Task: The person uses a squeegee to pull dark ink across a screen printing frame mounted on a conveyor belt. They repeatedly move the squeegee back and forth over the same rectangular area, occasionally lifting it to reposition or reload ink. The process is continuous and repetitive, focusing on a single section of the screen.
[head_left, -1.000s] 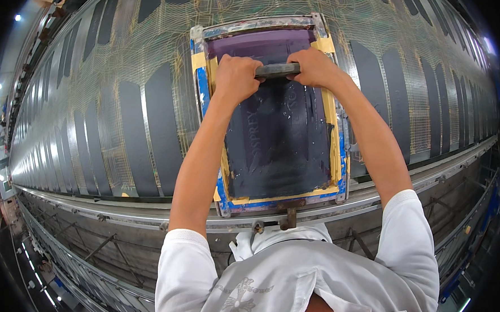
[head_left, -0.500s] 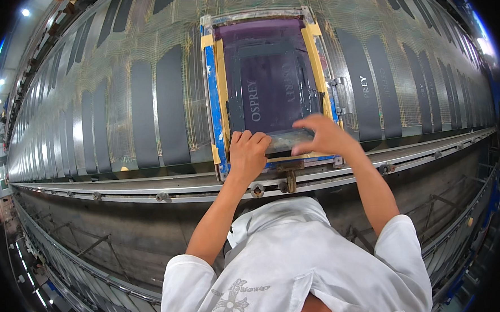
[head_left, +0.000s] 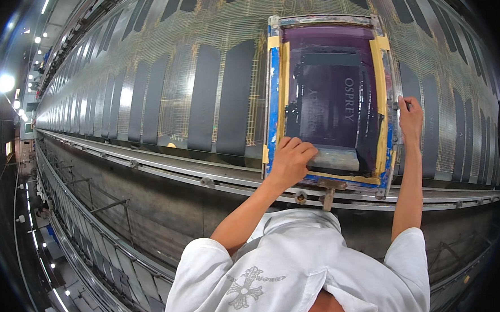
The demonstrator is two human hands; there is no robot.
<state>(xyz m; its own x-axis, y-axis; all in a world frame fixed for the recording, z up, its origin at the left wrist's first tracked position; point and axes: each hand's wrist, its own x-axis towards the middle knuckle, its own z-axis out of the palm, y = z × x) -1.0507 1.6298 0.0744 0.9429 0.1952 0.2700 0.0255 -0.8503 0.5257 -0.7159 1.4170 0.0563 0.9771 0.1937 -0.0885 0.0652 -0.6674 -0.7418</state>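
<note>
A screen-printing frame [head_left: 272, 92] with worn blue edges and yellow tape lies on the long table in front of me. Dark ink and pale lettering show on its purple mesh [head_left: 329, 41]. At the near end of the mesh lies a squeegee [head_left: 340, 160] with a smeared, translucent blade. My left hand [head_left: 291, 162] is closed over the squeegee's left end, by the near left corner of the frame. My right hand [head_left: 411, 119] has its fingers curled around the metal bracket on the frame's right side; its fingertips partly hide that bracket.
Dark grey strips [head_left: 203, 96] lie in rows along the table on both sides of the frame. A metal rail [head_left: 165, 163] with bolted stops runs along the near edge. A wooden-looking peg [head_left: 328, 199] sits at the frame's near side. Another long rack [head_left: 104, 237] stands lower left.
My right hand has left the squeegee area and moved right to the frame's side bracket. My left hand stays at the squeegee. The view has shifted, placing the frame further right.
</note>
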